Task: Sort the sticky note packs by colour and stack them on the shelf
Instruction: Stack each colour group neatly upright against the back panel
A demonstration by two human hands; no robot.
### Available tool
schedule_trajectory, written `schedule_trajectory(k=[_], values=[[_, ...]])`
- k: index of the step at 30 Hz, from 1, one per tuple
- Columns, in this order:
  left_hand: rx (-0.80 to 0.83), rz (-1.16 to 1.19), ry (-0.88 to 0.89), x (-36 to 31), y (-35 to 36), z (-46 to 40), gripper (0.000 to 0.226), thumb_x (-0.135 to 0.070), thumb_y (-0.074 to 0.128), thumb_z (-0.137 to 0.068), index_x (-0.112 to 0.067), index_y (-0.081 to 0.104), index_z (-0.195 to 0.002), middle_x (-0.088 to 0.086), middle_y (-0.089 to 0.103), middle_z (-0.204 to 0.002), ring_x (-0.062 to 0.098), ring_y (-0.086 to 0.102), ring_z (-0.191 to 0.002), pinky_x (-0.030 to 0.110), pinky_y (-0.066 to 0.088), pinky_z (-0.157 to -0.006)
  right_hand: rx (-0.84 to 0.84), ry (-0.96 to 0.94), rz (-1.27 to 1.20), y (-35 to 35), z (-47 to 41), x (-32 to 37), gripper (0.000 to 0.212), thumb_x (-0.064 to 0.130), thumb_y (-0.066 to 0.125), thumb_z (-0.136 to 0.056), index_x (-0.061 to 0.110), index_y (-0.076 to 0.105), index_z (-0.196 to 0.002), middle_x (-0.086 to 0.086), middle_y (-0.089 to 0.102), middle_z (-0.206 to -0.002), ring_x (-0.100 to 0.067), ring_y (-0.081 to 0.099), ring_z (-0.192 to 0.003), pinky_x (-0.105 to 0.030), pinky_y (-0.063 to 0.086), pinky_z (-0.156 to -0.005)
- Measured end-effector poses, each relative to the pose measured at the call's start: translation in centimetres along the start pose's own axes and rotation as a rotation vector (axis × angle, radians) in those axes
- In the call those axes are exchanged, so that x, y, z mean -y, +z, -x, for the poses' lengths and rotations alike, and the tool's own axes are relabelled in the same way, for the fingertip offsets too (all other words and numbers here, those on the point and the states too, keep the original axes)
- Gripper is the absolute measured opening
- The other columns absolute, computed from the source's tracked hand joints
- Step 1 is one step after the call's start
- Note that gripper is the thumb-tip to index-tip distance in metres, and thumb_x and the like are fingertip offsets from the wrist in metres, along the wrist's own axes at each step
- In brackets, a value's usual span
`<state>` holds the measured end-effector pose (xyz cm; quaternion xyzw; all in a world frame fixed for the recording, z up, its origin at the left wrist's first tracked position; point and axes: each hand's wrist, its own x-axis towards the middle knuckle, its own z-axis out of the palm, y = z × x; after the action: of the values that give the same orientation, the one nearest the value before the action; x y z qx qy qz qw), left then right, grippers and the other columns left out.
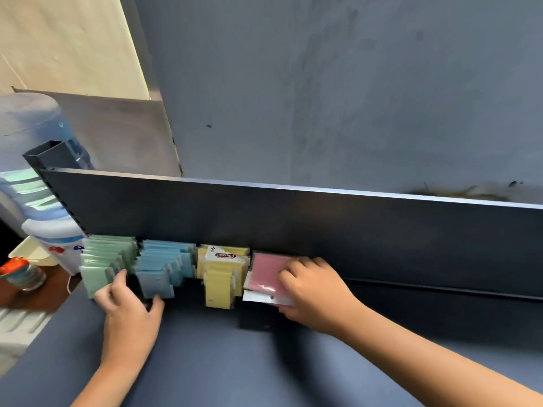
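The right hand (311, 286) grips the pink sticky note pack (267, 273) atop the pink stack on the shelf (205, 348). The left hand (129, 306) rests open between the green (102, 265) and blue (160, 268) rows; yellow packs (219, 277) stand between blue and pink.

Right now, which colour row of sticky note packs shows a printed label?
The yellow row of sticky note packs, third from the left: its rear pack carries a white "STICKY NOTE" label. The green, blue and pink rows show none.

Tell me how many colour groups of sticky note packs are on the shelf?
4, left to right: green packs, blue packs, yellow packs, pink packs under the right hand. Further packs may be hidden.
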<state>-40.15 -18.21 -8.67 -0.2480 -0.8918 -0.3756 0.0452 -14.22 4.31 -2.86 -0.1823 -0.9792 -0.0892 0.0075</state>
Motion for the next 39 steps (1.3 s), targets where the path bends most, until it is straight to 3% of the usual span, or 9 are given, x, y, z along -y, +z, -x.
schedule_trajectory(k=[5,10,14,18,22,26,29,34,39], values=[[-0.013,-0.011,-0.006,-0.8,-0.6,0.9,0.082,-0.002,0.079,-0.080,-0.011,0.027,-0.143,0.018,0.028,-0.131,0.048,0.063,-0.061,0.056,0.055,-0.065,-0.213,-0.051,-0.100,1.0,0.5,-0.5,0.032,0.039,0.045,-0.097,0.022,0.066,-0.082,0.002,0.064,-0.085,-0.029,0.059,-0.079,-0.038,0.045,-0.071],[-0.090,0.022,0.074,-2.4,-0.7,3.5,0.073,0.003,0.078,-0.077,-0.008,0.032,-0.132,0.015,0.031,-0.127,0.037,0.058,-0.053,0.053,0.054,-0.057,-0.412,-0.039,-0.130,0.8,1.1,-1.7,0.016,0.026,0.059,-0.096,0.024,0.070,-0.085,0.005,0.065,-0.085,-0.026,0.058,-0.075,-0.038,0.044,-0.066],[-0.062,0.060,0.246,-4.7,-0.5,6.0,0.058,0.008,0.078,-0.074,-0.005,0.043,-0.120,0.011,0.039,-0.116,0.023,0.054,-0.059,0.043,0.052,-0.060,-0.360,-0.082,-0.174,1.4,0.7,-1.0,0.035,0.037,0.045,-0.106,0.025,0.070,-0.085,0.005,0.061,-0.085,-0.025,0.059,-0.074,-0.035,0.043,-0.065],[0.323,0.273,0.027,-8.0,0.0,8.6,0.036,-0.012,0.074,-0.086,-0.031,0.052,-0.107,-0.008,0.063,-0.093,0.011,0.059,-0.060,0.036,0.053,-0.065,-0.270,-0.060,-0.347,1.6,0.9,-0.2,0.033,0.057,0.054,-0.097,0.030,0.074,-0.099,0.013,0.063,-0.098,-0.018,0.063,-0.084,-0.033,0.050,-0.073],[0.895,0.814,-0.566,-12.5,1.0,9.7,0.031,-0.030,0.063,-0.100,-0.016,0.053,-0.125,0.011,0.072,-0.111,0.028,0.067,-0.060,0.033,0.051,-0.050,-0.237,0.065,-0.674,0.4,1.2,0.0,0.039,0.063,0.055,-0.098,0.034,0.076,-0.110,0.023,0.062,-0.108,-0.004,0.062,-0.096,-0.030,0.054,-0.079],[1.012,0.970,-0.586,-13.6,2.0,8.6,0.034,-0.037,0.057,-0.103,-0.015,0.056,-0.128,0.013,0.075,-0.115,0.031,0.068,-0.069,0.032,0.049,-0.054,-0.338,0.241,-0.877,-2.9,1.9,1.4,0.024,0.054,0.061,-0.099,0.038,0.080,-0.099,0.017,0.059,-0.093,-0.012,0.060,-0.091,-0.022,0.048,-0.075],[1.013,1.048,-0.593,-12.8,2.1,7.8,0.033,-0.032,0.060,-0.099,-0.011,0.062,-0.125,0.016,0.077,-0.106,0.032,0.069,-0.072,0.033,0.048,-0.055,-0.178,0.328,-1.064,-4.3,2.7,2.4,0.018,0.051,0.064,-0.099,0.042,0.080,-0.098,0.011,0.065,-0.088,-0.014,0.064,-0.086,-0.028,0.053,-0.073],[1.021,0.871,-0.545,-9.3,1.8,6.2,0.032,-0.022,0.064,-0.096,-0.003,0.065,-0.121,0.024,0.074,-0.088,0.029,0.069,-0.070,0.037,0.053,-0.060,0.045,0.289,-0.810,-3.2,3.5,2.5,0.031,0.067,0.045,-0.099,0.049,0.070,-0.099,0.020,0.057,-0.097,-0.002,0.054,-0.098,-0.025,0.048,-0.085],[1.232,0.478,-0.111,-7.4,-1.0,3.9,0.026,-0.029,0.053,-0.106,-0.039,0.062,-0.128,-0.021,0.073,-0.119,-0.002,0.067,-0.112,0.030,0.050,-0.104,0.041,0.241,-0.360,-1.6,1.7,1.9,0.065,0.075,0.047,-0.088,0.033,0.056,-0.137,0.014,0.053,-0.135,-0.016,0.049,-0.119,-0.034,0.049,-0.099]])
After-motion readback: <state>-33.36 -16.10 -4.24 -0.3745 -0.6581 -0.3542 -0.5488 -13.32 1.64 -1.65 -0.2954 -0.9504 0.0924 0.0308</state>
